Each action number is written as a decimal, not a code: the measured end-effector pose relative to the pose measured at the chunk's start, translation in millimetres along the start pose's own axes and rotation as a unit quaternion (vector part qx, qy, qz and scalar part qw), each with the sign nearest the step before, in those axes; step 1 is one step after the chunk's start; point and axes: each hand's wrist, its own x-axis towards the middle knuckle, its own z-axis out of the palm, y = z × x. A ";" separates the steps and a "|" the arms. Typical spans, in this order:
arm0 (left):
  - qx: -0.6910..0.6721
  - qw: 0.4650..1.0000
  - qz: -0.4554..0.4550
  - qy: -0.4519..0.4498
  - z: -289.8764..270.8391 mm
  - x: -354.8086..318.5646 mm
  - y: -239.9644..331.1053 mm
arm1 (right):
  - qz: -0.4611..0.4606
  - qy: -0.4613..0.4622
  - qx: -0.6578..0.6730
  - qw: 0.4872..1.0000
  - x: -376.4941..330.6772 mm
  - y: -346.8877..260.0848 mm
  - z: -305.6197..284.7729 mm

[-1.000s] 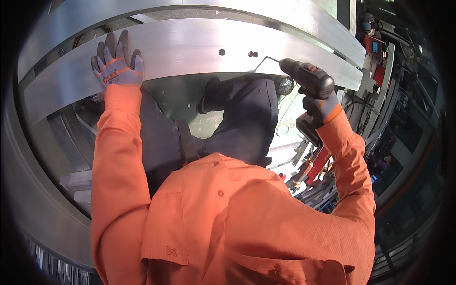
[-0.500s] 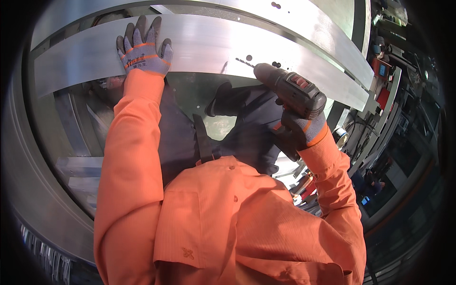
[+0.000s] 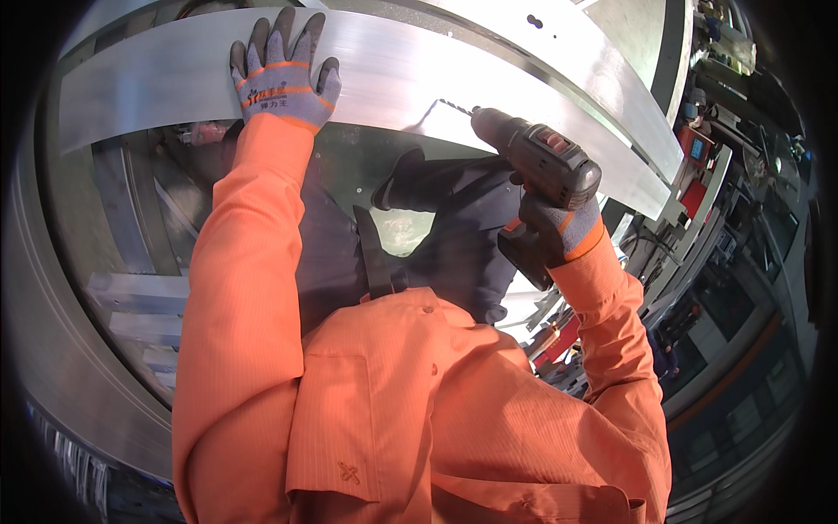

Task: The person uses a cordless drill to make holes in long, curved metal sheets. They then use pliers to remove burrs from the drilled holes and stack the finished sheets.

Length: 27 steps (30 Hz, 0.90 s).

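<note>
Drill [image 3: 552, 159] in right fingers [image 3: 536, 214] holds a bit [image 3: 455, 106].

Left hand [image 3: 286, 87] lies on near profile [image 3: 393, 79], left of drill [image 3: 541, 153] in right hand [image 3: 563, 225]; far profile [image 3: 580, 57] lies beyond near profile.

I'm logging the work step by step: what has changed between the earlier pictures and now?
The right hand carried the drill leftward along the nearer silver bar, its bit going from right of the bar's dark holes to beyond them; those holes no longer show. Nothing was gripped or released. The left hand stays spread on the bar.
</note>
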 end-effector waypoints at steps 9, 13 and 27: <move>0.002 1.000 0.001 0.003 -1.0 1.4 1.4 | 0.034 -0.018 0.066 0.997 0.0 -11.7 0.8; -0.010 1.000 0.002 0.018 -1.3 1.2 2.0 | -0.004 -0.037 0.092 0.995 3.9 -21.7 -0.7; -0.032 0.999 0.004 0.011 -19.2 7.1 8.8 | -0.011 -0.209 -0.344 0.915 43.4 -55.7 -21.9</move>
